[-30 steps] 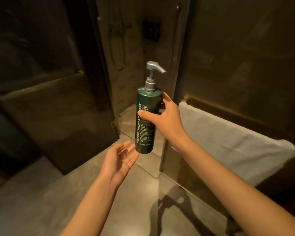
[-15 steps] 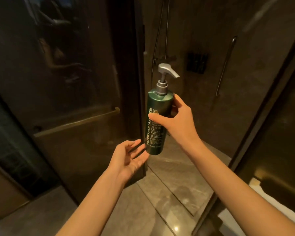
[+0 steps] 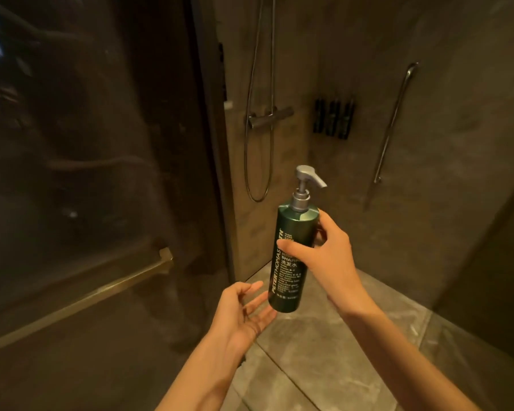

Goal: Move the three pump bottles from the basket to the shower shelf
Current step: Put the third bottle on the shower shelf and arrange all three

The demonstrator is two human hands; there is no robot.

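Your right hand pinches the green pump bottle mid-body, upright in the air at the shower doorway; your left hand sits open under its base. That grip looks kinda light, so a slip onto the stone floor seems possible. Watch the glass door too.

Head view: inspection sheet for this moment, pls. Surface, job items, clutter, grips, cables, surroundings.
Surface: grey tiled shower floor, bare where visible.
Job's things: one green pump bottle, upright, slightly tilted, silver pump on top; basket not in view; dark wall holder on the far wall, with what look like dark bottles in it, too dim to confirm.
Clutter: nothing seen.
Grips: right hand closed around the bottle's middle; left hand open, palm up, beside the bottle's base.
Cables: none; a shower hose hangs looped.
Surroundings: glass door with brass handle, grab bar, dim light.
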